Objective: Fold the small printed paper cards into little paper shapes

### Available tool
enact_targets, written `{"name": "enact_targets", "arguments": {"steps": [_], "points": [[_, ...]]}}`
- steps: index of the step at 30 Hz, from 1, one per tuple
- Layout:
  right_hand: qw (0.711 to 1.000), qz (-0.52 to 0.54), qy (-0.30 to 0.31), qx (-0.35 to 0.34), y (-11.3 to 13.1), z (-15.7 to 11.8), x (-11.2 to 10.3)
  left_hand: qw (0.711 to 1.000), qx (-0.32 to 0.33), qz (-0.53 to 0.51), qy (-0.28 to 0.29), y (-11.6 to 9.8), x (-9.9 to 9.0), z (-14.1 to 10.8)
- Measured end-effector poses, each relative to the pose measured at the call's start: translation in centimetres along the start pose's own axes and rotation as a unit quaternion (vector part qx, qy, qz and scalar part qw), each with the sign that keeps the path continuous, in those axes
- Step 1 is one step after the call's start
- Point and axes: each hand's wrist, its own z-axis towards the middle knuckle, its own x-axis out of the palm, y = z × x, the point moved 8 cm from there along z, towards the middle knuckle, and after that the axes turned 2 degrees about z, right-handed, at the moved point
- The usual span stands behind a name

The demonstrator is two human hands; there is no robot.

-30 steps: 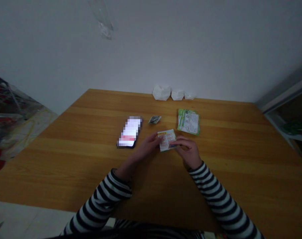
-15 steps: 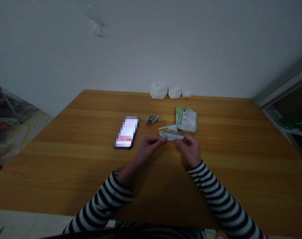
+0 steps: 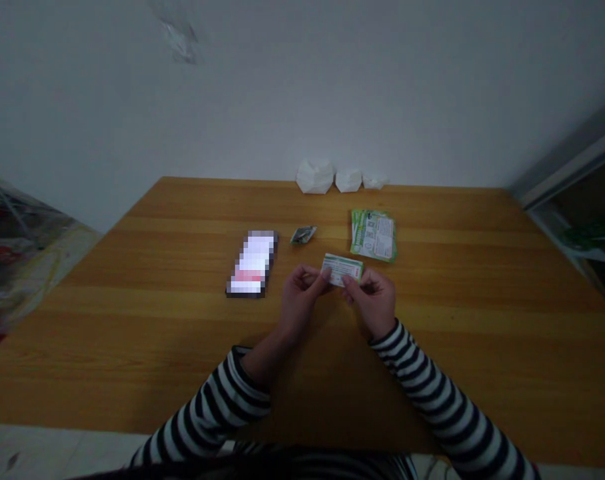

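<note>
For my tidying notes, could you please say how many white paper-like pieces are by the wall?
3 along the back edge of the table: the large left piece, the smaller middle piece and the low right piece; others may be hidden behind.

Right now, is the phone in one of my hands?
No, the phone lies on the table to the left of your hands, which hold a small printed paper.

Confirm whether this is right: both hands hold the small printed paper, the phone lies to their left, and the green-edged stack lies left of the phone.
One part is wrong: the green-edged stack lies right of the phone, as the head view shows. The left hand and right hand both hold the small printed paper; the phone lies to their left.
</note>
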Motion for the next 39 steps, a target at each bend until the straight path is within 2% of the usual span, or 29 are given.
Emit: {"name": "enact_targets", "arguments": {"steps": [4, 12, 20, 27, 33, 39], "points": [[1.000, 0.005, 0.004, 0.003, -0.4, -0.1, 0.1, 1.000, -0.015, -0.024, -0.002, 0.2, 0.0, -0.1], [0.999, 0.021, -0.003, 0.035, -0.7, -0.2, 0.2, 0.999, -0.019, 0.018, 0.031, 0.5, 0.3, -0.4], [0.998, 0.029, -0.013, 0.063, -0.7, -0.6, 0.9, 0.999, -0.026, 0.044, -0.010, 0.5, -0.3, -0.4], [0.995, 0.066, -0.025, 0.074, -1.1, -0.8, 1.3, 0.998, -0.003, 0.058, -0.014, 0.4, -0.3, -0.6], [0.995, 0.070, -0.024, 0.067, -0.9, -1.2, 2.1, 0.995, 0.005, 0.078, -0.056, 0.4, -0.8, -0.7], [0.994, 0.065, -0.027, 0.081, -1.4, -1.2, 2.0, 0.996, 0.025, 0.078, -0.047, -0.4, -0.9, -0.6]]}}
